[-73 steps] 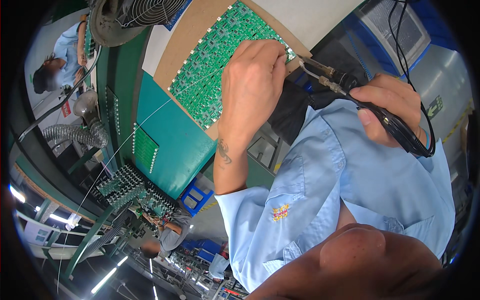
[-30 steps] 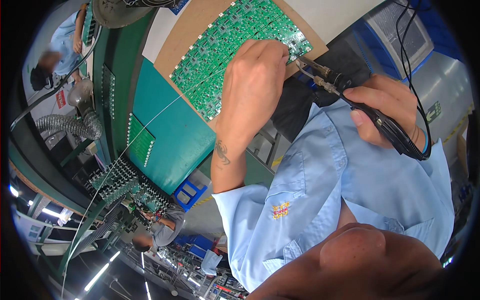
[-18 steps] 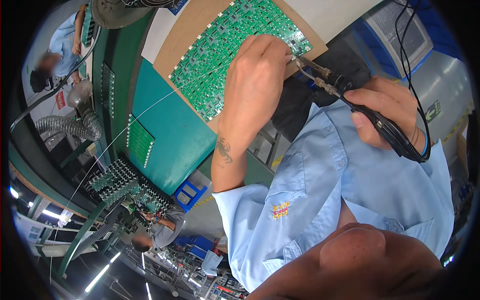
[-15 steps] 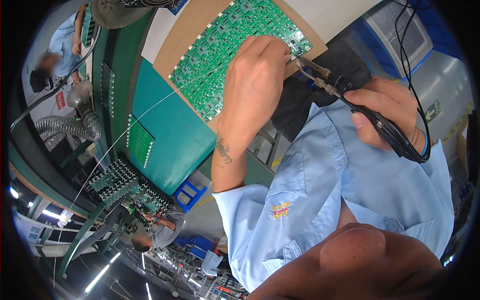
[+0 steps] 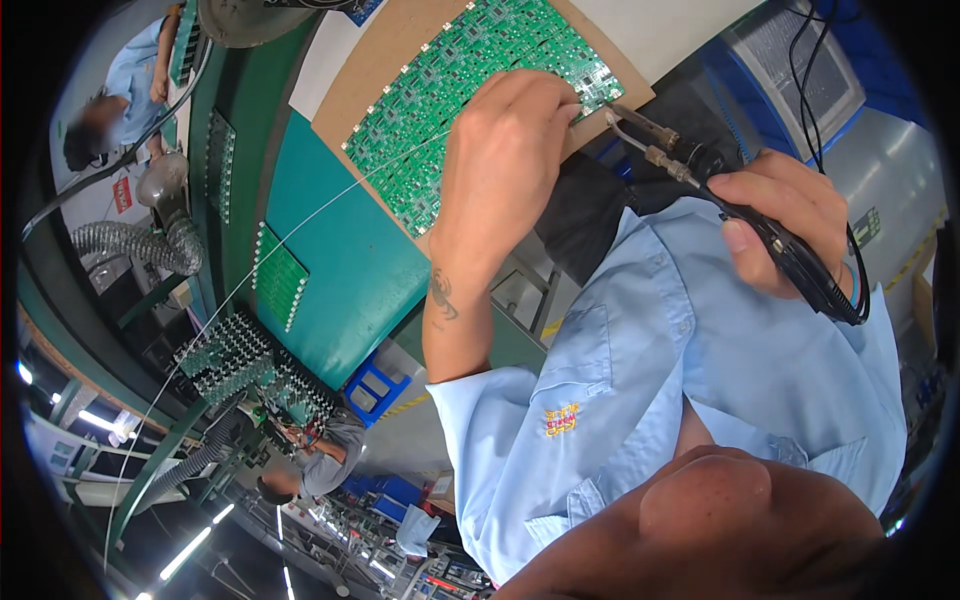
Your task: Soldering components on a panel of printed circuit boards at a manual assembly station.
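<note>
"What are the hands doing on your feed?"

"On my head view, the left hand [image 5: 510,140], upper centre, has its fingertips drawn together. It is closed on a thin wire [image 5: 320,209] that comes up from the lower left and passes behind the hand, so the exact pinch is hidden from me."

"And the right?"

"The right hand [image 5: 790,215], right of centre, is wrapped around a black-handled tool [image 5: 660,157] with two metal prongs. I see its thumb and forefinger on the handle."

"Where's the work?"

"I have the green circuit board panel [image 5: 410,120] at the upper centre, lying on a brown sheet [image 5: 625,85]. The prongs point at its right corner, close by; I can't tell whether they touch."

"Anything around it?"

"A teal mat [image 5: 350,260] left of centre, with a smaller green board [image 5: 280,277] at its left edge. A co-worker's blue sleeve [image 5: 148,45] shows at the upper left."
</note>
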Demonstrator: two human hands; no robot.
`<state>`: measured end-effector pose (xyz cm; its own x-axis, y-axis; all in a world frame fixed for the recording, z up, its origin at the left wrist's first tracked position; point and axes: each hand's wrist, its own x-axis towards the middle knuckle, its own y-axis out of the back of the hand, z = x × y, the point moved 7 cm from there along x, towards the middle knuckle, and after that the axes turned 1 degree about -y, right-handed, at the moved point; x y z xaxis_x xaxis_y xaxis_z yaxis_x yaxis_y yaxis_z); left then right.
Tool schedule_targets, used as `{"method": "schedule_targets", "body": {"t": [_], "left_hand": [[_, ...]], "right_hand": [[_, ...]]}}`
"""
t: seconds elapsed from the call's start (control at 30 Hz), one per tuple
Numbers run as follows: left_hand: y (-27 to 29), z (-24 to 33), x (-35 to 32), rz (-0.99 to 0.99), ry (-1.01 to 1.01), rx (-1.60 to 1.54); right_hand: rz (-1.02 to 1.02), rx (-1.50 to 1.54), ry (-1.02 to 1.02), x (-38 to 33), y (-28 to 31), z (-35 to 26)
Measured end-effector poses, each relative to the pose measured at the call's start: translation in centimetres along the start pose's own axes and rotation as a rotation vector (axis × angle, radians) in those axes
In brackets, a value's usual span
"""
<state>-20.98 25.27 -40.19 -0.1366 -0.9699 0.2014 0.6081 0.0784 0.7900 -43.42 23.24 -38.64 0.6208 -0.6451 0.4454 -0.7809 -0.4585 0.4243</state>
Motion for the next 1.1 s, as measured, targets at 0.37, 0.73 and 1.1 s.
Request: {"method": "schedule_targets", "body": {"t": [0.37, 0.73, 1.1], "left_hand": [[2.2, -1.2, -2.3, 0.035, 0.193, 0.017], [1.4, -0.7, -2.0, 0.033, 0.056, 0.067], [1.2, -0.7, -2.0, 0.022, 0.069, 0.078]], "right_hand": [[-0.038, 0.007, 0.006, 0.4, -1.0, -0.7], [-0.129, -0.025, -0.016, 0.7, -2.2, -1.4], [-0.138, -0.025, -0.016, 0.9, -2.9, -1.0]]}}
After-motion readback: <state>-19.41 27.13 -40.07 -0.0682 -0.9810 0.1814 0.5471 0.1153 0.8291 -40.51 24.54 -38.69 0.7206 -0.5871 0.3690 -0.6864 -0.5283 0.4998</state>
